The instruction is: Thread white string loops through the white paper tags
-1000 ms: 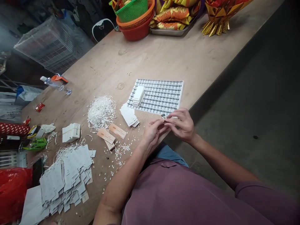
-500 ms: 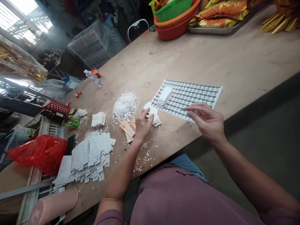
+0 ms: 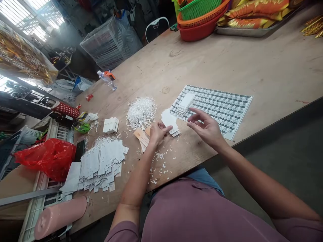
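My left hand (image 3: 158,133) has its fingers curled at the near left edge of a fanned stack of white cards (image 3: 168,118), its thumb on a card and the other fingertips partly hidden. Just right of the stack, my right hand (image 3: 205,127) hovers with thumb and fingers apart; I cannot make out anything between them. Beyond it lies a sheet of small printed labels (image 3: 222,107), with a neat pile of white cards (image 3: 186,101) on its left part. Orange-and-white cards (image 3: 141,137) lie beside my left wrist.
A heap of white paper strings (image 3: 141,113) sits behind my left hand. Farther left are a banded card block (image 3: 111,125), a large spread of white tags (image 3: 101,164) and a red plastic bag (image 3: 47,158). Small white bits (image 3: 160,155) litter the table's near edge.
My right hand has moved left, closer to the white cards, and its fingers have parted. My left hand's thumb has come down on the card stack. The view has shifted slightly.
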Action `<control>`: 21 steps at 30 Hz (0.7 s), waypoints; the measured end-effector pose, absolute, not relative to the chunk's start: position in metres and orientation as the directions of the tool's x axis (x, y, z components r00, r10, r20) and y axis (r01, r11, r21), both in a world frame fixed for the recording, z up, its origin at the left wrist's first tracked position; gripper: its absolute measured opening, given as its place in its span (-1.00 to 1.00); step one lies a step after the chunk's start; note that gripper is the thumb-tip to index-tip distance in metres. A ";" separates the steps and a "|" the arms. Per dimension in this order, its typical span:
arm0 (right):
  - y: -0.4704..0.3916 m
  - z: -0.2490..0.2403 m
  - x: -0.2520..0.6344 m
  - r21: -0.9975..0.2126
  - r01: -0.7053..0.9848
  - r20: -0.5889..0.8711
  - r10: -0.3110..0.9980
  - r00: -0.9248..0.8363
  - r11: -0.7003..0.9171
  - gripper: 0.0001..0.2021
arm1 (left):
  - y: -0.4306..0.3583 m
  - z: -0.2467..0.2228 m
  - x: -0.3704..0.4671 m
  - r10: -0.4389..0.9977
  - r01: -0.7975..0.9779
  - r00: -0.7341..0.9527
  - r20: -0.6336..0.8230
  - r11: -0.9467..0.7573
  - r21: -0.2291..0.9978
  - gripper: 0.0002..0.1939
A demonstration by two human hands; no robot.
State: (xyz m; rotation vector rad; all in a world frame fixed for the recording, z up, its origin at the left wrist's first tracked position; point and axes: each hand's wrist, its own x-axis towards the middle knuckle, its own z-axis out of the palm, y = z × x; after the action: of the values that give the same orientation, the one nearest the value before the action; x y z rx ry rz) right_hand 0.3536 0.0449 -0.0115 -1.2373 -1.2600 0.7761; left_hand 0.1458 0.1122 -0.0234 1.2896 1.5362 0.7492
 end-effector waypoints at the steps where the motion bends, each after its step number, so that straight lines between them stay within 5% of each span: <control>1: 0.047 -0.012 0.352 -0.954 0.201 0.261 0.945 0.198 0.221 -0.48 | 0.112 -0.024 0.146 0.957 0.349 0.022 -0.291 0.265 0.899 -0.56; 13: 0.094 -0.005 0.335 -0.897 0.313 0.363 0.924 0.120 0.312 -0.41 | 0.109 -0.010 0.143 0.992 0.229 -0.004 -0.128 0.125 0.965 -0.87; 17: 0.114 0.001 0.324 -0.941 0.125 0.315 0.949 -0.009 0.314 -0.23 | 0.097 0.009 0.145 0.985 0.096 0.160 -0.068 0.053 0.994 -0.82; 21: 0.114 0.007 0.312 -0.961 -0.052 0.272 0.962 -0.029 0.271 -0.30 | 0.079 0.017 0.141 0.966 0.057 0.246 -0.084 0.072 0.996 -0.70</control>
State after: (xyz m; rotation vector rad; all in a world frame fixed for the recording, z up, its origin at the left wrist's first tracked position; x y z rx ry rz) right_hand 0.3122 0.1142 0.0069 -0.9533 -1.3179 1.0519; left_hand 0.1413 0.0793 0.0172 1.2945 1.0922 0.9436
